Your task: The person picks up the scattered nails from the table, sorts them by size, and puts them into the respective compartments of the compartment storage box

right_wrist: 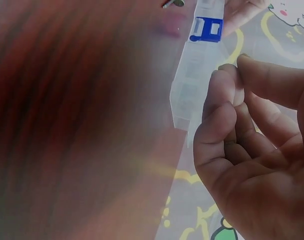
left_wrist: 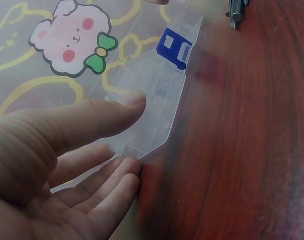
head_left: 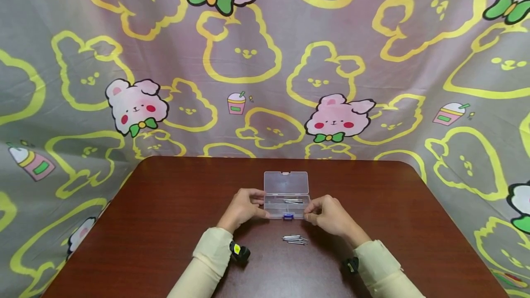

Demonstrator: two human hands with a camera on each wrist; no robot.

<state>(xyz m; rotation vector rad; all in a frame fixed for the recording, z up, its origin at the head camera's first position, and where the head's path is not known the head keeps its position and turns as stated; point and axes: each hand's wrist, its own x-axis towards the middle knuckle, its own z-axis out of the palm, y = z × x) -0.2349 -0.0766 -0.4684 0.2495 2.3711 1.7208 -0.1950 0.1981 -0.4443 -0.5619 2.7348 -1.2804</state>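
A clear plastic compartment box (head_left: 275,214) with a blue latch (head_left: 288,216) stands on the table, its lid (head_left: 285,183) raised at the back. Several thin metal pieces like nails (head_left: 293,201) lie in its rear compartment. My left hand (head_left: 245,205) holds the box's left end, thumb at the front corner and fingers along the side. At the right end, my right hand (head_left: 329,215) has its fingers curled with the tips at the wall; in the right wrist view these fingers (right_wrist: 217,125) hide part of the box.
A small pile of loose nail-like metal pieces (head_left: 295,239) lies on the table in front of the box. The brown wooden table (head_left: 186,187) ends at a patterned cloth (head_left: 265,95) behind and at both sides. A band with a small black device sits on each wrist.
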